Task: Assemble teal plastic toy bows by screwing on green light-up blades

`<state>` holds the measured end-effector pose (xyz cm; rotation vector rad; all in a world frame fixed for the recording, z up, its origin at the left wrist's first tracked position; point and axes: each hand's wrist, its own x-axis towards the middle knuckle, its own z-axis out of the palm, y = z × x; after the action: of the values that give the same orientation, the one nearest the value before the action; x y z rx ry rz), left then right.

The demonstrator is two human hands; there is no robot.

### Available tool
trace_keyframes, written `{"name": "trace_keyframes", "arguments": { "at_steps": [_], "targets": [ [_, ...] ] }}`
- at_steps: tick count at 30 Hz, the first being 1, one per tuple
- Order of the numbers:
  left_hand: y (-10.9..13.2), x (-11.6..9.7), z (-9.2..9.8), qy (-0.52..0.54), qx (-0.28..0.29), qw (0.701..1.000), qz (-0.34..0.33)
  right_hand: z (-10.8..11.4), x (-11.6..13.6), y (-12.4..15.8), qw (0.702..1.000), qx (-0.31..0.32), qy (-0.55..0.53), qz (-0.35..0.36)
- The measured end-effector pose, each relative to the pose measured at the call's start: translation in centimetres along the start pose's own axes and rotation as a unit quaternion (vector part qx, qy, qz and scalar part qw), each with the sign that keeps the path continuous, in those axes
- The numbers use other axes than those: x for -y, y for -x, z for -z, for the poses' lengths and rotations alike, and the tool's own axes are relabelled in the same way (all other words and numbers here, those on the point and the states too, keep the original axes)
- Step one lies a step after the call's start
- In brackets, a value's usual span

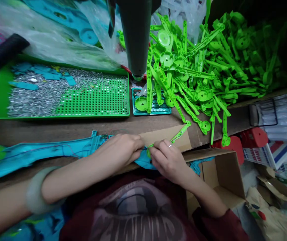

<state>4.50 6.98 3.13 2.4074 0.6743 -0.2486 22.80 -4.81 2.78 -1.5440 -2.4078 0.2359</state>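
My left hand (120, 148) is closed over the end of a long teal plastic part (45, 154) that lies across the near edge of the wooden bench. My right hand (167, 159) pinches the round end of a bright green plastic arm (181, 132), which sticks out up and to the right. Both hands meet just in front of my chest, where the green piece sits against the teal one. A pale bangle is on my left wrist.
A green perforated tray (95, 102) with several small metal pins stands at the back left. A dark machine column (135, 36) rises mid-back over a small teal tray (158, 109). A big heap of green arms (208, 63) fills the right. An open cardboard box (223, 174) sits lower right.
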Motion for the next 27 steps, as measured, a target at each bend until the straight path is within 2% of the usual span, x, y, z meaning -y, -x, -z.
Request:
{"name": "trace_keyframes", "arguments": {
  "at_steps": [4, 7, 9, 13, 15, 19, 24, 27],
  "targets": [
    [-1.3, 1.0, 2.0, -0.013, 0.062, 0.996, -0.056, -0.7, 0.4, -0.2, 0.999, 0.016, 0.007, 0.029],
    [-2.0, 2.5, 3.7, 0.052, 0.135, 0.978, -0.147, -0.5, 0.8, -0.5, 0.999, 0.037, 0.013, 0.021],
    [-2.1, 3.3, 4.4, 0.086, 0.156, 0.968, -0.179, -0.3, 1.0, -0.6, 0.998, 0.057, 0.022, 0.018],
    [-1.4, 3.9, 4.3, 0.134, 0.127, 0.974, -0.129, -0.2, 1.3, -0.6, 0.996, 0.092, 0.017, 0.002],
    [-1.0, 3.8, 4.1, 0.146, 0.120, 0.976, -0.109, -0.3, 1.3, -0.6, 0.996, 0.090, 0.008, -0.004],
    [-1.4, 3.3, 4.3, 0.130, 0.153, 0.971, -0.131, -0.5, 1.2, -0.6, 0.998, 0.058, 0.004, -0.002],
    [-2.7, 2.8, 5.2, 0.091, 0.180, 0.970, -0.139, -0.6, 1.0, -0.4, 0.998, 0.055, 0.002, 0.002],
    [-3.2, 3.1, 5.3, 0.124, 0.219, 0.958, -0.140, -0.7, 0.9, -0.3, 0.999, 0.048, 0.001, 0.002]
  ]
}}
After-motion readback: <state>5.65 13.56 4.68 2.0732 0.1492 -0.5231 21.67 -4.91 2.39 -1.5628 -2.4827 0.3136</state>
